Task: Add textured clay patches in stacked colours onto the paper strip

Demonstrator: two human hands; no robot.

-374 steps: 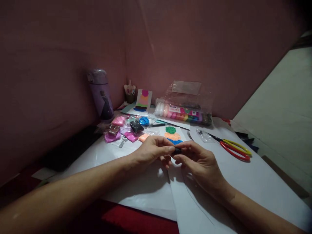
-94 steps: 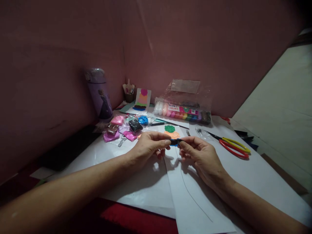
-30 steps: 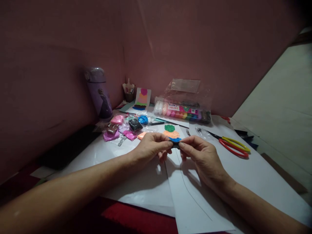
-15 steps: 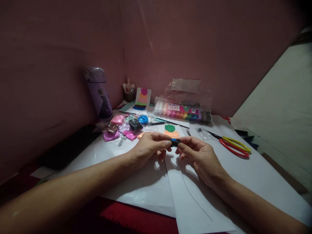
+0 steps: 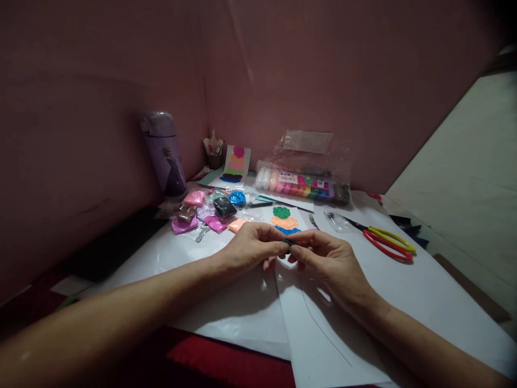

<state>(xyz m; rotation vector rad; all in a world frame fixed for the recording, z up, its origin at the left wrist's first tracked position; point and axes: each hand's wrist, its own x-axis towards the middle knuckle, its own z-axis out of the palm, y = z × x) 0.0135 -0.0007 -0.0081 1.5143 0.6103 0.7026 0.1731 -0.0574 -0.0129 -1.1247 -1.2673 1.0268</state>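
Note:
A small lump of black modelling clay (image 5: 288,245) is pinched between both sets of fingertips, above a sheet of white paper (image 5: 323,328). My left hand (image 5: 258,245) closes thumb and fingers on it from the left. From the right, my right hand (image 5: 323,256) grips it likewise. Most of the lump is hidden by the fingers. Just beyond them, patches of green clay (image 5: 281,213), orange clay (image 5: 285,222) and blue clay (image 5: 287,230) lie pressed in a row on the sheet. A thin curved line (image 5: 319,318) runs down the paper's near part.
Several bagged clay pieces (image 5: 216,222) lie left of the hands. Behind stand a purple bottle (image 5: 165,156), a coloured card (image 5: 234,164) and a clay pack (image 5: 302,186). At right are scissors (image 5: 390,242), a fork (image 5: 313,221) and a clear plastic piece (image 5: 337,222).
Both hands have come slightly nearer and lower, fingertips closer together around the black clay. The blue patch on the paper now shows more fully beyond them.

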